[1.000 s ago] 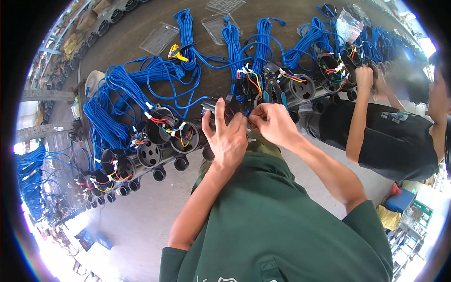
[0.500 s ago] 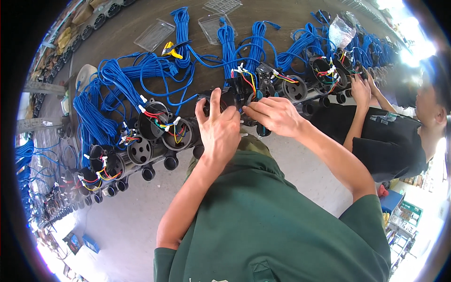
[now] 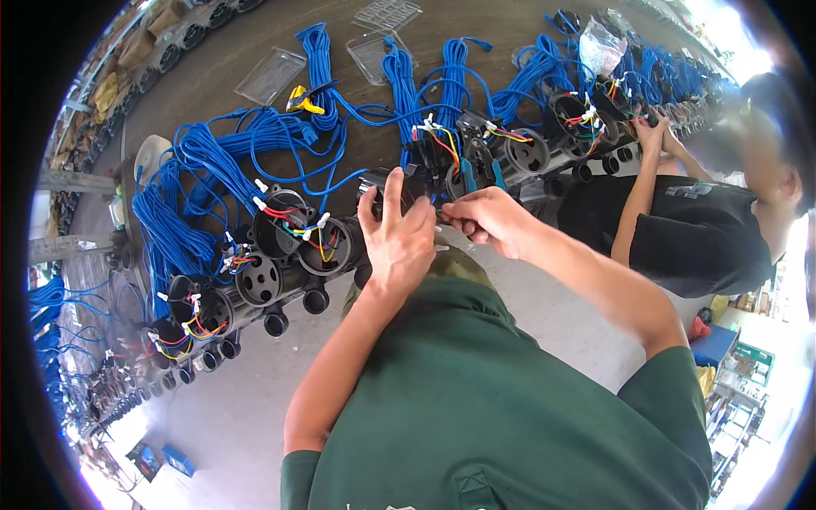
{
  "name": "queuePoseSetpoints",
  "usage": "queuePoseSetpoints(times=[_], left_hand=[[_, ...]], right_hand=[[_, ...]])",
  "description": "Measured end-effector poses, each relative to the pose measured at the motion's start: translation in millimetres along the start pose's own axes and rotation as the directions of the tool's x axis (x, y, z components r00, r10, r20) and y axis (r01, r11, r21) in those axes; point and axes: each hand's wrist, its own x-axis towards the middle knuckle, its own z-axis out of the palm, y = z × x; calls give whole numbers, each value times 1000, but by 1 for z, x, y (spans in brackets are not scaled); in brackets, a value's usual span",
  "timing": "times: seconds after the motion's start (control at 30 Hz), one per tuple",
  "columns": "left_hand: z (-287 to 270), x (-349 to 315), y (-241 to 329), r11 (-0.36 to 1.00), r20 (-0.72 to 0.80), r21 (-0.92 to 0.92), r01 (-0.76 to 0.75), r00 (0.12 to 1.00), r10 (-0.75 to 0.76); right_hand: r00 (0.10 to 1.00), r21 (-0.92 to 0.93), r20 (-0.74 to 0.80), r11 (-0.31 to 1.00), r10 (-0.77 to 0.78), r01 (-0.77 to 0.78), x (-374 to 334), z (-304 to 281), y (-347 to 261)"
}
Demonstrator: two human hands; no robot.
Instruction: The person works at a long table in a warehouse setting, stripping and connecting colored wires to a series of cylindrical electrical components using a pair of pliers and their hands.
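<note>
My left hand [image 3: 398, 238] is over a black round housing [image 3: 372, 180] at the table's near edge. Its outer fingers are spread and raised; thumb and forefinger close together at the right, hiding what they pinch. Close beside it, my right hand [image 3: 491, 221] has its fingertips pinched on what looks like a thin wire [image 3: 437, 201], mostly covered by the fingers. Small white wire ends [image 3: 440, 247] show just below the fingertips. Pliers with teal handles [image 3: 478, 161] rest on a housing beyond my right hand, untouched. Red, yellow and white-tipped wires [image 3: 442, 136] stand up behind my hands.
Coiled blue cables [image 3: 314, 76] line the table [image 3: 212, 76]. Black housings with coloured wires [image 3: 285, 223] stand along its near edge. A yellow-handled tool [image 3: 304, 100] and clear plastic trays [image 3: 270, 76] lie farther back. A co-worker [image 3: 680, 221] works at the right.
My right hand has drawn slightly down and its fingers have curled in more, uncovering the pliers' handles. My left hand stays nearly in place. The whole view has shifted a little.
</note>
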Motion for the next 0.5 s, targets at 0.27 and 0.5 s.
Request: queuePoseSetpoints(times=[0.27,0.5], left_hand=[[-2,-3,0,999,64,-6,37,997,-37],[2,-5,-2,1000,46,7,21,999,-21]], right_hand=[[317,-799,440,-205,-840,565,-17,-1,10],[554,-719,196,266,-809,643,-9,10,17]])
